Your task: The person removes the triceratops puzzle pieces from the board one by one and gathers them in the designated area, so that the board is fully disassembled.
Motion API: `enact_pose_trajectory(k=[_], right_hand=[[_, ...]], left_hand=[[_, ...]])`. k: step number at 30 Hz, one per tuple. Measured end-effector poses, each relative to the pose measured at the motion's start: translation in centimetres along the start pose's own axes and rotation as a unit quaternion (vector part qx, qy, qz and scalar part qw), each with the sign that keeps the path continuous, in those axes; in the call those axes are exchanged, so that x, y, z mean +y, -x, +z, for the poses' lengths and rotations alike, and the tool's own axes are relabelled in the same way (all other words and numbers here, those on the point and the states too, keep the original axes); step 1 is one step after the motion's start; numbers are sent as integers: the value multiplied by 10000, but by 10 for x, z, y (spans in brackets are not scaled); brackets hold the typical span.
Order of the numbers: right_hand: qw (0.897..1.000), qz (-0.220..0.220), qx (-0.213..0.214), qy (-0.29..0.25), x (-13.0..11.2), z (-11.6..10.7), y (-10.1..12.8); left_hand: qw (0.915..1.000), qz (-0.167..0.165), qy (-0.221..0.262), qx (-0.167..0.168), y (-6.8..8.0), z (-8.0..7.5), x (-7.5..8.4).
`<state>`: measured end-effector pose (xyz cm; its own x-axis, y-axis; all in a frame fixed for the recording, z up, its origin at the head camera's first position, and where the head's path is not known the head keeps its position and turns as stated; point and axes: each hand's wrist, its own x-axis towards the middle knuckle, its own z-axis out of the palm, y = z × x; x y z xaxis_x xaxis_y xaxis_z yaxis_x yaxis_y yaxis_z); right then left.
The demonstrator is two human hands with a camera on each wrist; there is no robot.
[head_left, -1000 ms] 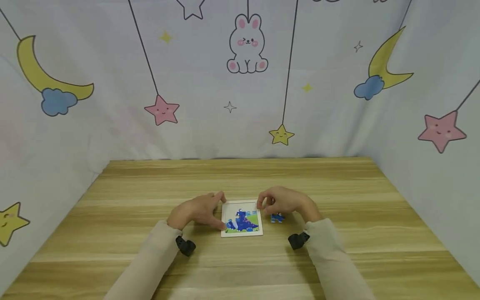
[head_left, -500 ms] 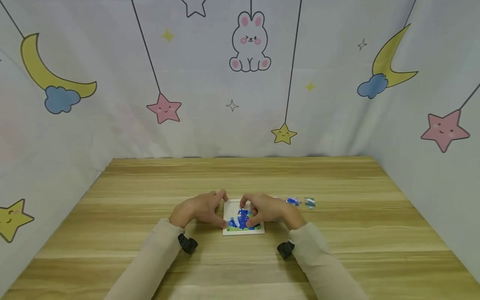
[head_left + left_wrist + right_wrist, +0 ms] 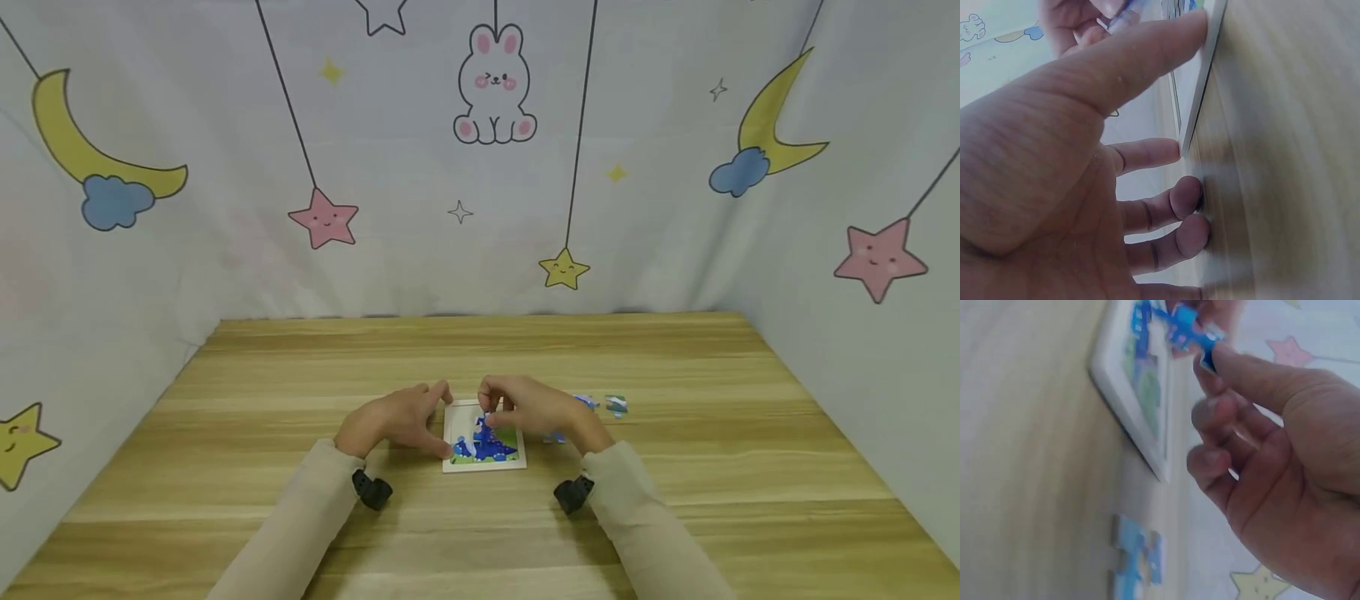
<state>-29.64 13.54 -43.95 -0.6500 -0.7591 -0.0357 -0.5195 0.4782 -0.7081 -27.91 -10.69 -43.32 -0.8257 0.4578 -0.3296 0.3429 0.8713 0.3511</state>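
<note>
Blue jigsaw piece [image 3: 1186, 332] pinched in right hand [image 3: 534, 411], thumb and fingertips, held just above the white-framed square puzzle board [image 3: 483, 439] on the wooden counter [image 3: 675, 500]. Left hand [image 3: 393, 422] steadies the board's left edge: thumb on the near corner, fingers relaxed on the counter, holding nothing. Loose blue pieces [image 3: 600, 405] lie on the counter to the right; probably three, one partly hidden behind the hand.

On the desk [image 3: 675, 467], the puzzle frame [image 3: 483, 464] lies between the left hand [image 3: 393, 423] at its left edge and the right hand [image 3: 536, 410] over it, with loose puzzle pieces [image 3: 607, 405] right of the frame.
</note>
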Motion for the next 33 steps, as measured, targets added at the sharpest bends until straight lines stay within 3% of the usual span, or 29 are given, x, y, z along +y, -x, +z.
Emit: enact_pose_trajectory(k=[3, 13, 17, 25, 33], right_hand=[[9999, -68, -85, -129, 0, -12, 8], [9991, 352, -110, -226, 23, -53, 55], [9982, 520, -250, -147, 33, -60, 67], [9903, 1272, -525, -216, 40, -69, 83], [9837, 1743, -440, -16, 41, -70, 86]], left_hand=[[10000, 46, 17, 14, 1, 1, 0], [9998, 178, 61, 26, 3, 0, 0], [9998, 188, 40, 7, 4, 0, 0], [9998, 212, -24, 41, 4, -2, 0], [9998, 188, -20, 6, 5, 0, -1]])
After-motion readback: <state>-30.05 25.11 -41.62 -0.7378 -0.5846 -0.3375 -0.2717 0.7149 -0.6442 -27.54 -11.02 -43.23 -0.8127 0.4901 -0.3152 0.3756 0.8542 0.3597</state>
